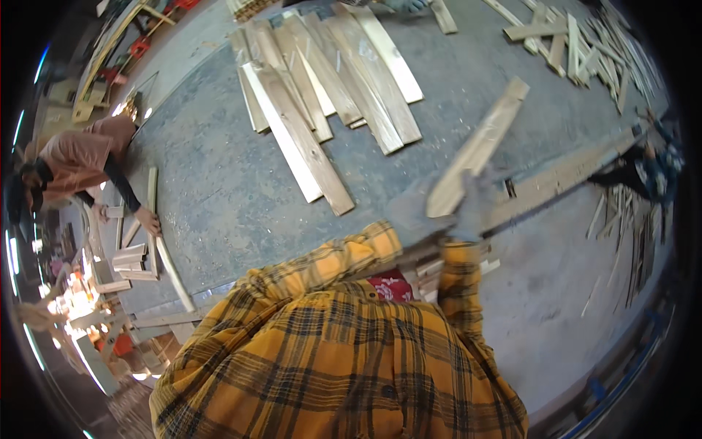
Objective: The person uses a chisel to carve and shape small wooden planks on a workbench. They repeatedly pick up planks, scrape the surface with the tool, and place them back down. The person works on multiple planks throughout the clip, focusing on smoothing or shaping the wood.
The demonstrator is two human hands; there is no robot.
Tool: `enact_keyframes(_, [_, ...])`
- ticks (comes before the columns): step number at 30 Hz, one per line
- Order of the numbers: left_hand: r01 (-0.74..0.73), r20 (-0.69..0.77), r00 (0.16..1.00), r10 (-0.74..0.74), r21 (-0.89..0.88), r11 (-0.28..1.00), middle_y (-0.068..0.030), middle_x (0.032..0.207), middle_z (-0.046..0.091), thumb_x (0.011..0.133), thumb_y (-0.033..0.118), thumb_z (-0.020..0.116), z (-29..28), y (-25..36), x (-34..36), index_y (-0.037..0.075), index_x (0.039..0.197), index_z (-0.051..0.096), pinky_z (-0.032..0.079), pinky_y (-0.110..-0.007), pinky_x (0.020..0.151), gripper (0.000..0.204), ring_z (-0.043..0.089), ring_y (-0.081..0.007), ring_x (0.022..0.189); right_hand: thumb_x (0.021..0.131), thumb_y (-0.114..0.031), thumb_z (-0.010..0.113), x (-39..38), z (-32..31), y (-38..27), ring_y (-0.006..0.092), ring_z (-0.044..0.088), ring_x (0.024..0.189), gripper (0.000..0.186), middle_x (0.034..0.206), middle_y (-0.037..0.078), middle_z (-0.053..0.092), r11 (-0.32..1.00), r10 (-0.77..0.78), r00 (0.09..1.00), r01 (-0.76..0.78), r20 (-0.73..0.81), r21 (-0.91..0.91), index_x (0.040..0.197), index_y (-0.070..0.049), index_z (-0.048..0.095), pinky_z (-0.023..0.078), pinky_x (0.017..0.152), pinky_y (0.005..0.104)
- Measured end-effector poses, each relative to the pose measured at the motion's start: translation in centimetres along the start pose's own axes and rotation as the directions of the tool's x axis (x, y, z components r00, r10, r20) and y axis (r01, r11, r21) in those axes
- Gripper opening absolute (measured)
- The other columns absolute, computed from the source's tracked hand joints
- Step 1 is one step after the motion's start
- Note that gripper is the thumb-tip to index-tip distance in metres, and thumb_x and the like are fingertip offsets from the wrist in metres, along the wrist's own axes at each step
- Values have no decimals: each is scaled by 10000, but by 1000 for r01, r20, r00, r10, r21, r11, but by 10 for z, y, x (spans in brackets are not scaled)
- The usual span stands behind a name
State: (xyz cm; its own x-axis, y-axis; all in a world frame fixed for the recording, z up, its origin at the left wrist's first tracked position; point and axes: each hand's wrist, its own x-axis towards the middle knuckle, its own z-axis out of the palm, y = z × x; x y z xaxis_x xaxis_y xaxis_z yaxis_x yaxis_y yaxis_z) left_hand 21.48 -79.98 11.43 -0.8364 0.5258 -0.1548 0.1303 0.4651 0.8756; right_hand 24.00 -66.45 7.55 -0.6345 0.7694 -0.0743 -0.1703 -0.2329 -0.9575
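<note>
A plank (482,143) is being gripped near its closer end by the gloved right hand (472,205), its far end being held out over the worktop (197,183). The left hand (414,211) is being blurred beside it; its grip cannot be told. With only one end being supported, the plank could be tipped or dropped.

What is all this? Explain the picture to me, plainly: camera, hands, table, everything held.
There is no machine: the gloved left hand and right hand belong to a person in plaid sleeves. A wide fisheye camera on that person's head looks down, so straight edges bend. The right hand holds a wooden board near its closer end; the left is beside that end, too blurred to show its grip. On the grey table lie spread-out boards ahead and a heap of strips upper right. At left, another person handles wooden pieces.
</note>
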Motion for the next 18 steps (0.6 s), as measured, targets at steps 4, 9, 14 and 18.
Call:
enact_keyframes(4, [135,-524,830,-190,-142,981,-258,1106,595,719,433,750,10,-49,85,-2,1229,527,449,-386,921,706,557,-316,1067,836,-348,670,178,-58,-60,215,609,845,617,1070,138,578,951,-70,994,41,-83,-306,1313,-2,487,508,749,319])
enact_keyframes(9, [480,-332,773,-541,-253,840,-216,1057,628,731,384,740,20,-173,161,-27,1156,503,500,-406,833,637,630,-341,935,863,-454,623,269,-31,-134,233,634,942,751,1198,196,608,335,-490,868,272,80,-902,1445,-72,341,492,818,342])
enact_keyframes(14, [407,-201,824,-530,-441,800,-141,901,642,714,218,751,-34,-141,120,-19,971,585,521,-353,719,387,642,-251,823,889,-273,647,177,22,-37,108,574,778,344,849,49,653,572,-285,852,519,440,-636,1120,-18,639,478,726,276])
enact_keyframes(18, [416,-336,802,-494,-280,865,-122,837,594,707,163,732,-39,-131,79,-3,984,485,514,-348,657,406,621,-251,731,832,-180,704,50,81,22,103,614,770,274,821,60,678,591,179,859,296,479,-751,1021,14,658,497,688,268])
